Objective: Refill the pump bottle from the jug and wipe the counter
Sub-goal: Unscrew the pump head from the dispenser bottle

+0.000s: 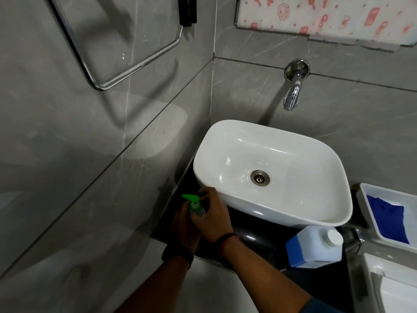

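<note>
Grey-tiled bathroom, dark tabletop (259,239): pump bottle (195,207) sits left of the sink (270,168). Left hand (186,224) wraps the body, right hand (211,216) fingers pinch the collar; brace firmly, unscrew upright. Jug (314,246) waits capped below the sink.

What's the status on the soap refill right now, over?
Both hands, left hand and right hand, gripping pump bottle, green pump on. Jug capped, untouched on counter. Nothing in the way.

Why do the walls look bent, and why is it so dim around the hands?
Head view: the wide-angle lens bows the grey tile lines. Light glares off the glossy white ceramic basin and chrome tap, while the black counter stays dark, so both hands and the clear green-topped pump bottle look murky and soft.
</note>
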